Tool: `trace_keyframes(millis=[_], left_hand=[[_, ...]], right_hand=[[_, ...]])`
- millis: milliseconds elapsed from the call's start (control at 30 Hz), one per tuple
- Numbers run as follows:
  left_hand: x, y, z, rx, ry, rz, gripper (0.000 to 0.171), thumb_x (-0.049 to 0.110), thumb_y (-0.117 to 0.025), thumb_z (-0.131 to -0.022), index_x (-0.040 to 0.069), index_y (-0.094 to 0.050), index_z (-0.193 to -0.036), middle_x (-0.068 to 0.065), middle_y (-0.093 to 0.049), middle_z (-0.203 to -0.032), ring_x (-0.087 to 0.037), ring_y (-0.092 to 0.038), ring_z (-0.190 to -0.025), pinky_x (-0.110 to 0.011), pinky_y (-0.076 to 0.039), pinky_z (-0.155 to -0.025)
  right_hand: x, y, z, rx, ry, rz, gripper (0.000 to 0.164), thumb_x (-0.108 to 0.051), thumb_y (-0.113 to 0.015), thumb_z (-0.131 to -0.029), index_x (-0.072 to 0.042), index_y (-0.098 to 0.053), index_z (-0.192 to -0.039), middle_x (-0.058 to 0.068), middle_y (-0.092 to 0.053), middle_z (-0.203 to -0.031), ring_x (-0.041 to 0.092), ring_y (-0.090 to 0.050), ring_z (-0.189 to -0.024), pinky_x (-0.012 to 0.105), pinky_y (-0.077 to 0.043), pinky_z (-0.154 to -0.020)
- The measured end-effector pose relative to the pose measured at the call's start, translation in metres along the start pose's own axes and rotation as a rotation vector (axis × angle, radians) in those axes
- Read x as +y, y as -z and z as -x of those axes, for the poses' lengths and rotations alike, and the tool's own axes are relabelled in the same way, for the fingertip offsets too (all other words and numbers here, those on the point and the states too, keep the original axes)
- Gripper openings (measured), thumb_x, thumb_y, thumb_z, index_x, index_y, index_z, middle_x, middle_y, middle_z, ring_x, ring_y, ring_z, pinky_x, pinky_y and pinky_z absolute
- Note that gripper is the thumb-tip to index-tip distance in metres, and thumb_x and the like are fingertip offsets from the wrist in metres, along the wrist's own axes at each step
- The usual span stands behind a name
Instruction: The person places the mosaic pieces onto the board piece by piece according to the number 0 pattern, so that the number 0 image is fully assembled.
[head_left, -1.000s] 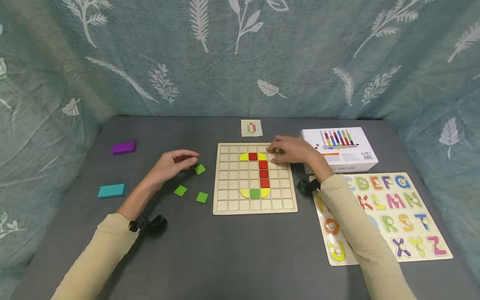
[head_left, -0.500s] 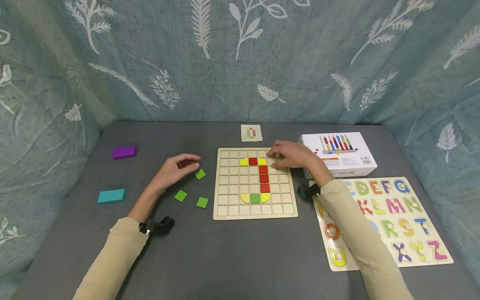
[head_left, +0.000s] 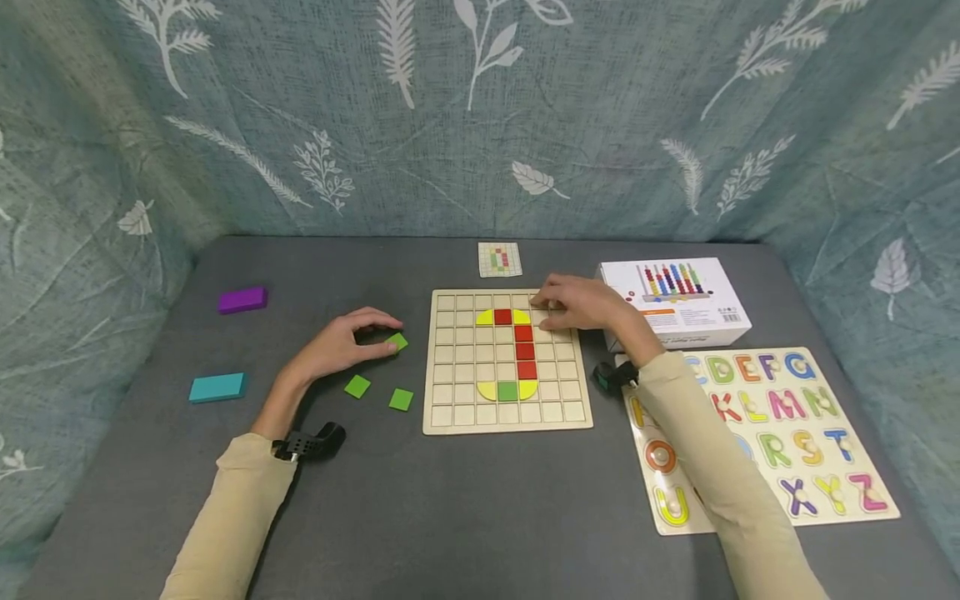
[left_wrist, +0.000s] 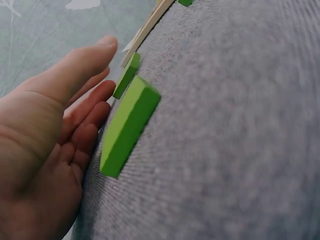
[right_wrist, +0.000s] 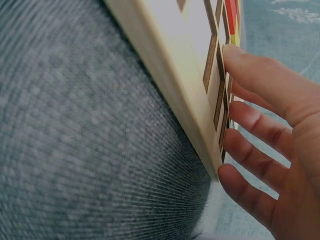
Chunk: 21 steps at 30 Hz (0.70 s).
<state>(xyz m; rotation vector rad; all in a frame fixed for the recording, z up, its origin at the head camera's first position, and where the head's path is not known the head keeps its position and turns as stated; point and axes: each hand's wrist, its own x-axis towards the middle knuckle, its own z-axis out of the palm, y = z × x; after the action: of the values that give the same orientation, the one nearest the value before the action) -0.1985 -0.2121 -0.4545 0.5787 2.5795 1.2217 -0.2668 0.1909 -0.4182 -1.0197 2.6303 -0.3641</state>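
My left hand (head_left: 341, 343) hovers low at the left, thumb and fingers parted around a green square tile (head_left: 400, 340); the thumb overlaps its near edge. Two more green tiles, one nearer the wrist (head_left: 357, 386) and one nearer the board (head_left: 401, 400), lie flat below it. In the left wrist view, a thick green tile (left_wrist: 130, 127) sits beside the fingers. The wooden grid board (head_left: 453, 415) carries red squares (head_left: 525, 351), yellow rounded pieces and one green square (head_left: 507, 391). My right hand (head_left: 581, 304) rests its fingertips on the board's upper right, holding no piece.
A small pattern card (head_left: 500, 260) lies behind the board. At right stand a white abacus box (head_left: 675, 321) and an alphabet puzzle board (head_left: 765, 433), partly under the right sleeve. Purple (head_left: 243, 300) and teal (head_left: 217, 387) blocks lie far left. A curtain hangs behind.
My left hand has moved slightly right, and its thumb now overlaps the upper green tile. The right hand stays on the board; the head view tilts slightly.
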Motion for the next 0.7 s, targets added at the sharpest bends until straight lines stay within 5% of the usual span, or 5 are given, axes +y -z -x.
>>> trace_keyframes(millis=[700], left_hand=[[-0.0034, 0.0029, 0.0005, -0.094, -0.077, -0.066, 0.043, 0.014, -0.069, -0.088, 0.014, -0.062, -0.13, -0.011, -0.056, -0.137, -0.031, -0.041, -0.129, -0.058, -0.032, -0.104]], right_hand=[[0.0002, -0.0004, -0.001, 0.005, -0.008, 0.007, 0.04, -0.037, -0.064, -0.093, -0.017, -0.064, -0.128, 0.003, -0.059, -0.115, 0.018, -0.061, -0.1, 0.037, -0.049, -0.079]])
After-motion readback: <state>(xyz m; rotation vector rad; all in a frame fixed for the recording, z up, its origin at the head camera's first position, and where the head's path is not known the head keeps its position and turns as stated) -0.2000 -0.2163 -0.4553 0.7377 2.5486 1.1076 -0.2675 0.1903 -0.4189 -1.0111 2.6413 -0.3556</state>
